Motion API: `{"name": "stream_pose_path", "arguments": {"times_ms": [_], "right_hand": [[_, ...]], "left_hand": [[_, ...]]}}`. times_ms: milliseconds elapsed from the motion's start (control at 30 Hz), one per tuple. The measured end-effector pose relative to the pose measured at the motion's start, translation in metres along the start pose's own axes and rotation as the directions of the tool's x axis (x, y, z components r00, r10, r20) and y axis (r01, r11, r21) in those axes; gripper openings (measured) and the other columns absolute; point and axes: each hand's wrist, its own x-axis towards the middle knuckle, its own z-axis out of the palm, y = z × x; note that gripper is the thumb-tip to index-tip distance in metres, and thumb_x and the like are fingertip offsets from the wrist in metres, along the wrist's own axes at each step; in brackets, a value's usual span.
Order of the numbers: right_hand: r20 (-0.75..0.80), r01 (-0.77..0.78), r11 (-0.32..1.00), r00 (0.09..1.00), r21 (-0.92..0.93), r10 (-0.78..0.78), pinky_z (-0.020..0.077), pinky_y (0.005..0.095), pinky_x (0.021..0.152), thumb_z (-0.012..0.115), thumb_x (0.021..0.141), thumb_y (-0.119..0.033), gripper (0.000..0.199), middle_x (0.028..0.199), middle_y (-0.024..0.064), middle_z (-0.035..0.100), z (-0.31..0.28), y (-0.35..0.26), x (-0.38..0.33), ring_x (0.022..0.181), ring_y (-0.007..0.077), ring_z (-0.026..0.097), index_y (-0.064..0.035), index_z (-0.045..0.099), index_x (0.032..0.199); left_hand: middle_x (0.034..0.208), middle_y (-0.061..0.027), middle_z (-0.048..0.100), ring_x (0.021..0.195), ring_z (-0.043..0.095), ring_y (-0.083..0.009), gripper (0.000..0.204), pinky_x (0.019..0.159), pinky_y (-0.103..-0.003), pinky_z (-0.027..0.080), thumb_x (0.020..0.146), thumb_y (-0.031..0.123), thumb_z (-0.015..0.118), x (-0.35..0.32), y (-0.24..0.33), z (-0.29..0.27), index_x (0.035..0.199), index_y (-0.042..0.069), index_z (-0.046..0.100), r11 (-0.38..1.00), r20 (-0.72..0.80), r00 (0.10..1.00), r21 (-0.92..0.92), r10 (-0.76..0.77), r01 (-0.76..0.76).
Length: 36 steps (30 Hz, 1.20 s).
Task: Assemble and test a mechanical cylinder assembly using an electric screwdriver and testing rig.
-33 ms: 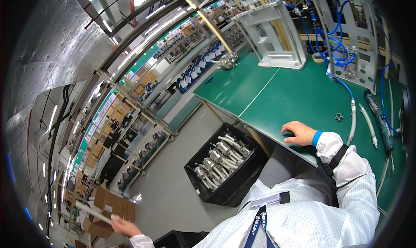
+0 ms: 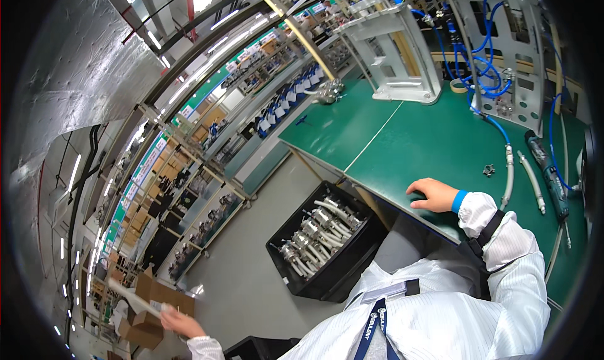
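Observation:
At the lower left, my left hand (image 2: 181,322) is closed around one end of a pale grey-white hose (image 2: 133,298), held out away from the table. Its far end is blurred against the boxes behind. My right hand (image 2: 434,195) rests at the near edge of the green table (image 2: 377,136), fingers spread and bent, holding nothing. Right of it on the tabletop lie a small metal clamp-like part (image 2: 488,170), a pale hose joined to a blue air line (image 2: 509,177), a short loose hose (image 2: 532,182) and a teal-and-black power screwdriver (image 2: 547,171).
A black crate (image 2: 321,289) of metal parts with pale hoses stands below the table's left edge. Cardboard boxes (image 2: 165,295) sit on the floor at lower left. Metal fixtures (image 2: 402,64) with blue tubing (image 2: 491,70) and a metal assembly (image 2: 328,92) occupy the table's back.
My left hand has lifted slightly with the hose. My right hand keeps its place on the table, and the whole view has shifted a little.

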Motion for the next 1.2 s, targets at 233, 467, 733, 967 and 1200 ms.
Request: {"name": "stream_pose_path", "arguments": {"times_ms": [233,467,733,967,1200], "right_hand": [[-0.231,0.039,0.999,0.972,-0.021,-0.043,0.0437,0.0405,0.101,0.067,0.090,-0.028,0.038,0.121,0.0145,0.062,-0.079,-0.047,-0.049,0.116,0.0306,0.057,-0.0047,0.060,0.118],[-0.516,-0.075,0.991,0.848,0.114,0.124,0.0469,0.0361,0.096,0.067,0.090,-0.020,0.033,0.113,0.0119,0.065,-0.142,-0.051,-0.115,0.108,0.0225,0.062,-0.0009,0.060,0.116],[-0.639,-0.252,0.966,0.754,-0.065,0.154,0.0470,0.0369,0.092,0.069,0.086,-0.017,0.031,0.108,0.0106,0.067,-0.162,-0.023,-0.138,0.105,0.0261,0.061,-0.0030,0.061,0.112],[-0.617,-0.340,0.941,0.739,0.005,0.270,0.0453,0.0395,0.093,0.069,0.086,-0.023,0.033,0.109,0.0108,0.066,-0.163,0.000,-0.139,0.106,0.0289,0.059,-0.0053,0.062,0.113],[-0.572,-0.359,0.930,0.748,0.077,0.337,0.0485,0.0356,0.089,0.070,0.085,-0.015,0.037,0.105,0.0121,0.067,-0.132,0.015,-0.119,0.095,0.0245,0.063,-0.0026,0.058,0.118]], "left_hand": [[0.119,-0.0188,0.049,0.109,0.049,-0.0295,0.036,0.098,-0.041,0.040,0.103,0.023,0.050,0.014,0.234,0.100,0.123,-0.007,0.051,0.588,0.432,0.902,-0.724,-0.019,0.360],[0.100,-0.0128,0.058,0.101,0.050,-0.0313,0.013,0.091,-0.043,0.039,0.094,0.015,0.059,0.021,0.492,0.120,0.098,0.003,0.062,0.076,0.190,0.894,-0.982,0.406,0.174],[0.095,-0.0038,0.066,0.103,0.053,-0.0317,0.018,0.094,-0.044,0.035,0.082,0.010,0.065,0.033,0.667,0.037,0.100,0.012,0.065,-0.076,-0.185,0.786,-0.982,0.589,-0.174],[0.092,0.0003,0.064,0.102,0.053,-0.0269,0.021,0.091,-0.044,0.036,0.078,0.017,0.070,0.003,0.748,0.009,0.097,0.012,0.064,-0.205,-0.340,0.704,-0.940,0.624,-0.273],[0.095,0.0009,0.059,0.102,0.052,-0.0221,0.023,0.092,-0.041,0.036,0.078,0.020,0.065,-0.072,0.777,-0.014,0.100,0.014,0.063,-0.360,-0.452,0.594,-0.891,0.665,-0.275]]}}
